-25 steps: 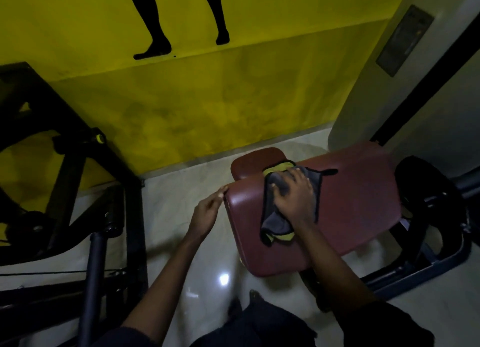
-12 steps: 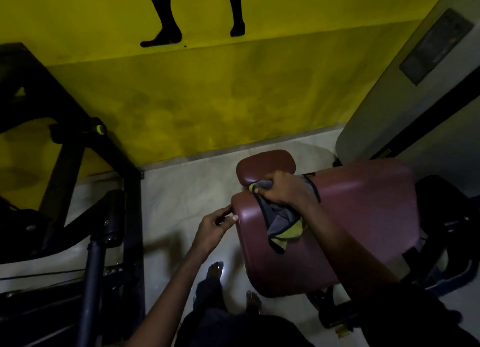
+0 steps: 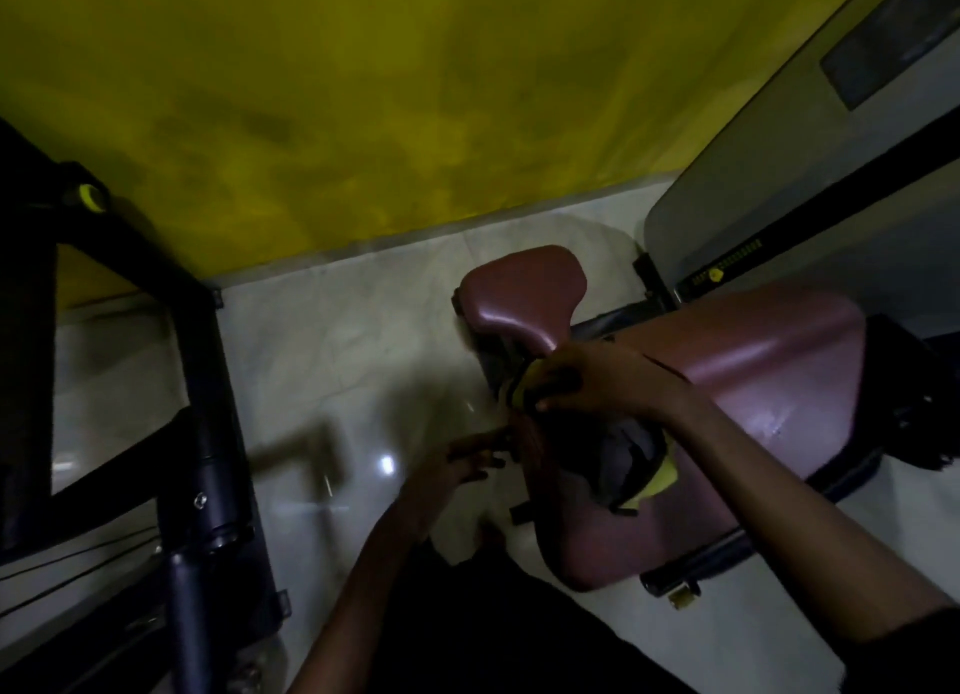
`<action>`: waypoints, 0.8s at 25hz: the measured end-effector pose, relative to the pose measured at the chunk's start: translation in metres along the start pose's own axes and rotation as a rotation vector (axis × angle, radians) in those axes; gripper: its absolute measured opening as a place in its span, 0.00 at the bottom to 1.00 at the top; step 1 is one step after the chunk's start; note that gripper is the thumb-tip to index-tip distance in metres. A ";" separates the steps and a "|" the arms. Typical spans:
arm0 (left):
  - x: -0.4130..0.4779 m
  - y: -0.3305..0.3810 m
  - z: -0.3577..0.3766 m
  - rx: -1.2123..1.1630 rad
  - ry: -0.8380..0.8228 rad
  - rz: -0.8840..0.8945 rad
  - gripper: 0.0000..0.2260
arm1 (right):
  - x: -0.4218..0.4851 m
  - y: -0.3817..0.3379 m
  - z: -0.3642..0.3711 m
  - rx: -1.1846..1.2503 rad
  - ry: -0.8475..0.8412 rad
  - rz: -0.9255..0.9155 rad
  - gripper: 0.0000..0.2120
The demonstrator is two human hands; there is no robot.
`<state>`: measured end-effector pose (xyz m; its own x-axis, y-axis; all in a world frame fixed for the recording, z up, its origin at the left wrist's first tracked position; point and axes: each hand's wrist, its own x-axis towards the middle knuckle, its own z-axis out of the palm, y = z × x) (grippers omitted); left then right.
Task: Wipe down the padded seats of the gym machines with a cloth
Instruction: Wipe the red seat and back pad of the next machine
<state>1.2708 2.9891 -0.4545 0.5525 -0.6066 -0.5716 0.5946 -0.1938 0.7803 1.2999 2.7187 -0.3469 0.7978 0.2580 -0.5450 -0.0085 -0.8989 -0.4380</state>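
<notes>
A large maroon padded seat (image 3: 769, 381) lies at the right, with a smaller maroon pad (image 3: 524, 298) just beyond its left end. My right hand (image 3: 597, 381) grips a grey and yellow cloth (image 3: 634, 459) at the big pad's upper left corner; most of the cloth hangs down over the pad's left side. My left hand (image 3: 462, 459) reaches to the pad's left edge with fingers extended, fingertips touching it. The frame is dark and blurred.
A black machine frame (image 3: 202, 433) with a yellow knob (image 3: 88, 197) stands at the left. A yellow wall (image 3: 363, 95) runs behind, pale tiled floor (image 3: 337, 340) below. A grey panel (image 3: 779, 163) with a black slot is at the right. Black base rails (image 3: 696, 568) sit under the seat.
My right hand has dragged the cloth from the pad's top towards its upper left corner and over the edge. The left hand stayed at the pad's left edge. The camera tilted down.
</notes>
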 end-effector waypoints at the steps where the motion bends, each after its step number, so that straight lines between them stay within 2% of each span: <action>1: 0.003 -0.004 -0.003 -0.023 -0.029 -0.018 0.16 | 0.008 -0.001 0.000 -0.001 -0.012 0.025 0.15; 4: 0.012 -0.009 -0.009 -0.033 -0.106 -0.061 0.17 | 0.041 -0.007 -0.011 -0.066 -0.080 0.122 0.20; 7: 0.012 -0.017 -0.010 0.044 -0.109 -0.089 0.14 | 0.048 -0.020 -0.008 -0.068 -0.091 0.017 0.22; 11: 0.000 -0.021 -0.011 -0.037 0.062 -0.168 0.10 | 0.022 -0.033 -0.010 -0.068 -0.116 -0.066 0.22; 16: 0.014 -0.025 -0.028 -0.130 0.288 -0.225 0.08 | 0.030 -0.071 0.021 -0.393 -0.138 -0.152 0.15; 18: 0.019 -0.021 -0.027 -0.136 0.348 -0.207 0.08 | 0.036 -0.068 0.024 -0.338 -0.081 -0.064 0.14; 20: 0.022 -0.006 -0.019 -0.130 0.298 -0.156 0.08 | 0.040 -0.060 0.015 -0.208 -0.057 0.082 0.17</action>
<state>1.2904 2.9912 -0.4761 0.5835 -0.3227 -0.7452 0.7441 -0.1551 0.6498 1.3227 2.7884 -0.3530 0.7642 0.1954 -0.6147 0.0571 -0.9698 -0.2372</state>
